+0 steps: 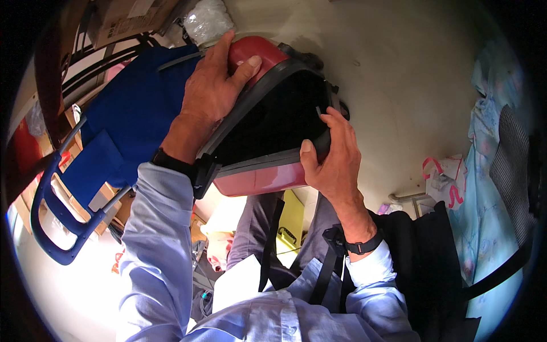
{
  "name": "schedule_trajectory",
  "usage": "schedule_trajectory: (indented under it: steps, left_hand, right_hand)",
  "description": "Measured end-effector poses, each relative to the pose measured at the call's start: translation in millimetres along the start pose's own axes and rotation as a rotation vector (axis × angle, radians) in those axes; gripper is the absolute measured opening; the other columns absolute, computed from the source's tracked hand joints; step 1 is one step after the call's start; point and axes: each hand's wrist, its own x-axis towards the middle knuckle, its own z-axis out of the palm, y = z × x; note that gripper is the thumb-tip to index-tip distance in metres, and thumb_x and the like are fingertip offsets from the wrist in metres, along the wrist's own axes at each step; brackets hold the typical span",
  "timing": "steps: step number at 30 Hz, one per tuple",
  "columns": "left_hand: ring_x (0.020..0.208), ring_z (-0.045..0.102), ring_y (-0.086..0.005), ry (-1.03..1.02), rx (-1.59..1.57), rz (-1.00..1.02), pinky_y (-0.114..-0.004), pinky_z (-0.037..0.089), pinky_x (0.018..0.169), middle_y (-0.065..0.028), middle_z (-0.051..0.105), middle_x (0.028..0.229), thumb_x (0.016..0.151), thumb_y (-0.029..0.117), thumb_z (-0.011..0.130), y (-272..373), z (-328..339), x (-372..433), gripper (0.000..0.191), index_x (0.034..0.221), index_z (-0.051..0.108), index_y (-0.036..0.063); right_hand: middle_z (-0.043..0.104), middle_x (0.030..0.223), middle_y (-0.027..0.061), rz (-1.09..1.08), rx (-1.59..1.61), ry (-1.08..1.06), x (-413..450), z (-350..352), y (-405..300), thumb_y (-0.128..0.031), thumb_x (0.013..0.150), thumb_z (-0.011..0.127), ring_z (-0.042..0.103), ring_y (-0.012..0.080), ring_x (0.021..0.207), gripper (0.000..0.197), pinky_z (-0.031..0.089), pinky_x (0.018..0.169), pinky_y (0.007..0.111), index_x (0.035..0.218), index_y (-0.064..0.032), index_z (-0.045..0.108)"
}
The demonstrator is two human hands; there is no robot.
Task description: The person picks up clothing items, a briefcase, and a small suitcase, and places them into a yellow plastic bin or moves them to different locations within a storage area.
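A glossy red hard-shell case (260, 179) with a wide black rim and a dark face or interior is tilted in front of me. Black round parts that look like wheels show at its far edge. My left hand (211, 83) grips the upper red end, its thumb on the shell and its fingers over the far side. On the lower right edge, my right hand (335, 158) clasps the black rim, with the thumb on the near side. Both wrists wear black straps.
To the left lies blue fabric (136, 94) beside a blue handle (47, 218) on metal tubes. A cardboard box (124, 25) and a clear plastic bundle (208, 21) are beyond. Rightward are a red-handled bag (446, 179), light-blue floral cloth (474, 231) and black fabric (423, 252). A yellow-green case (290, 218) stands between my legs.
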Motion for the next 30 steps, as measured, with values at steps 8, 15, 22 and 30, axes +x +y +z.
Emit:
schedule_trajectory:
  steps: [8,15,22,30]
  left_hand:
    - [0.124,0.048,-0.0329,-0.069,-0.002,-0.114,-0.040,0.036,0.104,-0.0217,0.047,0.135,0.085,0.065,0.047,-12.9,-5.8,12.5,0.084,0.144,0.032,0.0069]
    - [0.124,0.048,-0.0341,-0.022,0.023,-0.061,-0.036,0.038,0.102,-0.0239,0.047,0.135,0.088,0.060,0.049,-17.3,-9.0,15.4,0.079,0.144,0.032,0.0063]
    - [0.110,0.051,-0.0416,0.027,-0.034,0.031,-0.045,0.042,0.094,-0.0233,0.053,0.119,0.082,0.051,0.060,20.3,12.6,-19.3,0.075,0.134,0.041,0.0007]
    - [0.109,0.048,-0.0445,0.022,0.107,0.222,-0.047,0.039,0.094,-0.0278,0.050,0.119,0.085,0.047,0.059,33.3,20.8,-47.8,0.072,0.131,0.040,-0.0052]
  right_hand:
    - [0.054,0.116,0.0276,-0.023,-0.048,-0.033,25.8,8.1,3.8,-0.020,0.076,0.065,0.055,0.0435,0.103,0.048,0.046,0.089,0.047,0.113,0.0060,0.051]
    - [0.055,0.117,0.0276,-0.035,-0.048,-0.047,30.9,10.7,2.2,-0.020,0.076,0.064,0.055,0.0438,0.105,0.047,0.045,0.091,0.047,0.113,0.0059,0.051]
    - [0.050,0.124,0.0282,-0.002,-0.033,-0.085,8.3,-13.9,23.9,-0.026,0.080,0.063,0.049,0.0444,0.113,0.055,0.040,0.097,0.046,0.121,0.0053,0.047]
    - [0.065,0.094,0.0203,0.392,0.412,-0.163,31.6,-15.6,63.4,-0.022,0.090,0.056,0.063,0.0371,0.088,0.031,0.051,0.080,0.040,0.112,-0.0005,0.058]
